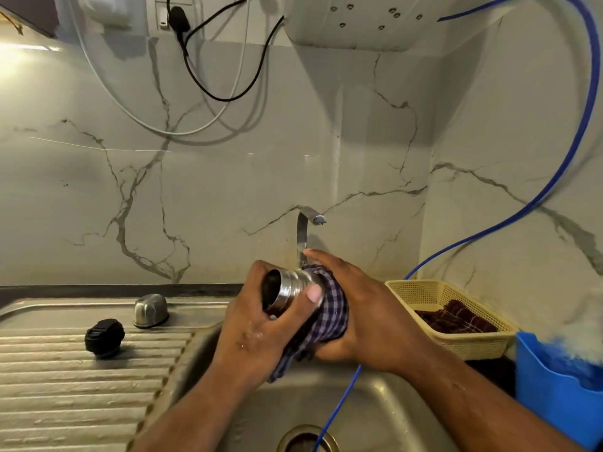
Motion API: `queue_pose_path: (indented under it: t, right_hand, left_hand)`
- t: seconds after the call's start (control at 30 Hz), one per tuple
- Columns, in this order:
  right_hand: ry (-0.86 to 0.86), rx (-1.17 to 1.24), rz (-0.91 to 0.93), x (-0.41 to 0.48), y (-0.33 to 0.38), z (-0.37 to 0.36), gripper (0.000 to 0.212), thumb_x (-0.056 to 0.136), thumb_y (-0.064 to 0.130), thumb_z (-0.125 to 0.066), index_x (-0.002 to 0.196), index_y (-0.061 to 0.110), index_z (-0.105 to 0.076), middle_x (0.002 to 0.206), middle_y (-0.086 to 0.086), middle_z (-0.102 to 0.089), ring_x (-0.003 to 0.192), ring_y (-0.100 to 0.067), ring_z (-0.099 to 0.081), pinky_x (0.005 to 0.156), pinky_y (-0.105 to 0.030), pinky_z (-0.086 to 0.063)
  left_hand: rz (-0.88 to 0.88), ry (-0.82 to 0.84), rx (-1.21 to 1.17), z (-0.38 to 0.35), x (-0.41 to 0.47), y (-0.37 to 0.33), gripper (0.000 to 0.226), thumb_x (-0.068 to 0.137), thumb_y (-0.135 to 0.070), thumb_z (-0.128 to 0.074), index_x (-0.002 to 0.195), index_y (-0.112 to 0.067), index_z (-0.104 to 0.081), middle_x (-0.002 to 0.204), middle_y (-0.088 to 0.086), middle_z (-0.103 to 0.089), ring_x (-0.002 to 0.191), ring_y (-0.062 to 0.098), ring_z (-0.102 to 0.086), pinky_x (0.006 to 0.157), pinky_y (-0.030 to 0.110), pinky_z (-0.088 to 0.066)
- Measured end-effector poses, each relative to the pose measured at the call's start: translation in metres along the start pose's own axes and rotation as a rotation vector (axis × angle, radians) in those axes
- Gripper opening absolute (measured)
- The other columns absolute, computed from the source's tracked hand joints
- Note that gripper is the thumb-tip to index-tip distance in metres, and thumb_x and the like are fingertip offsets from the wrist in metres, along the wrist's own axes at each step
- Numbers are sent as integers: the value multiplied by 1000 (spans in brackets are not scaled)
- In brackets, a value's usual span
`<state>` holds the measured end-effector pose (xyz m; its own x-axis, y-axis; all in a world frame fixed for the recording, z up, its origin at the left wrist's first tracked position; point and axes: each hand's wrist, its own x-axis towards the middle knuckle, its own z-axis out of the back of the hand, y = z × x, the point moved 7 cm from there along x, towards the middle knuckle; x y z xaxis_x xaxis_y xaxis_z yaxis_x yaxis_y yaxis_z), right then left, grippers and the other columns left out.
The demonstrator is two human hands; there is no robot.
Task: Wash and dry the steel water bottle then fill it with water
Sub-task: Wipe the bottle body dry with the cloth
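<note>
My left hand [261,324] gripping the open steel bottle [290,285] at its neck, right hand [368,308] clasping checked cloth [331,318] round it, yellow basket [473,345] at right holding dark cloth [456,321]

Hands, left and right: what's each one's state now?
Left hand: grips the steel bottle near its open mouth.
Right hand: holds the checked cloth around the bottle.

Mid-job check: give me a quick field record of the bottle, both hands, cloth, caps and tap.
steel bottle: held sideways over the sink, mouth open
left hand: grips the bottle near its mouth
right hand: holds the checked cloth wrapped round the bottle's body
caps: black cap and steel lid on the drainboard, apart
tap: no water seen running
</note>
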<state>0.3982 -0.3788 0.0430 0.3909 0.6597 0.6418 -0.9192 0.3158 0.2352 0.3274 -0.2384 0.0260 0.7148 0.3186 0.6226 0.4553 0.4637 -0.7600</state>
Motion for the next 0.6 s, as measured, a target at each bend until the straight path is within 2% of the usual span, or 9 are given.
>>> queue_pose_path:
  t: [0.07, 0.13, 0.2, 0.27, 0.3, 0.37, 0.43, 0.53, 0.6]
  right_hand:
    - [-42, 98, -39, -2, 1, 1, 102, 56, 52, -87, 144, 45, -36, 133, 19, -55, 118, -4, -58, 97, -33, -54]
    - [-166, 284, -119, -2, -2, 8, 93, 56, 41, -91, 136, 40, -44, 121, 18, -63, 107, -3, -65, 87, -24, -58]
    - [-330, 481, -214, -3, -12, 17, 85, 56, 37, -92, 132, 35, -52, 115, 14, -68, 102, -4, -68, 81, -21, -58]
    - [-457, 640, -307, -5, -22, 20, 79, 53, 45, -90, 124, 33, -58, 111, 11, -72, 99, -7, -70, 80, -24, -59]
    - [-506, 742, -354, -7, -26, 18, 77, 50, 46, -90, 120, 33, -60, 109, 8, -73, 98, -10, -72, 80, -28, -60]
    - [-586, 955, -433, -10, -33, 7, 72, 51, 37, -93, 116, 26, -62, 105, 1, -76, 96, -20, -74, 79, -35, -60]
    - [-617, 1092, -486, -12, -33, -4, 67, 56, 27, -90, 116, 20, -63, 102, -4, -77, 94, -24, -75, 75, -34, -60]
    - [-602, 1144, -548, -10, -39, -6, 72, 51, 25, -96, 115, 19, -64, 101, -5, -77, 94, -27, -75, 76, -36, -59]
    - [-602, 1238, -550, -8, -46, 7, 72, 47, 21, -98, 112, 16, -67, 97, -6, -78, 91, -27, -74, 72, -34, -59]
  left_hand:
    - [-38, 87, -44, 1, 1, -6, 52, 76, -67, -75, 111, -32, -57, 98, -12, -73, 90, 8, -72, 69, 22, -59]
    - [-24, 208, -262, -1, 3, -8, 84, 59, -77, -78, 129, -38, -52, 115, -11, -73, 105, 11, -71, 79, 23, -59]
    - [-38, 179, -382, 3, 10, -3, 114, 49, -84, -78, 144, -35, -39, 130, -2, -68, 115, 16, -68, 87, 26, -58]
    - [-24, 99, -305, 6, 14, 9, 125, 41, -89, -76, 146, -38, -32, 136, -1, -61, 118, 17, -64, 89, 30, -58]
    - [40, 110, -239, 0, 12, 18, 126, 36, -88, -79, 143, -44, -29, 132, -2, -60, 114, 13, -65, 88, 30, -58]
    - [213, 296, -8, -29, -2, 31, 127, 31, -76, -90, 137, -51, -24, 118, -16, -60, 98, -3, -65, 79, 12, -53]
    - [284, 363, 185, -52, -16, 41, 120, 37, -67, -95, 134, -52, -25, 107, -27, -57, 88, -12, -59, 68, 1, -44]
    - [293, 303, 218, -55, -14, 42, 83, 53, -51, -95, 117, -50, -42, 100, -24, -61, 84, -14, -61, 63, 1, -45]
    - [295, 422, 165, -52, -12, 41, 82, 59, -42, -96, 122, -50, -45, 106, -17, -68, 93, -14, -62, 71, 9, -53]
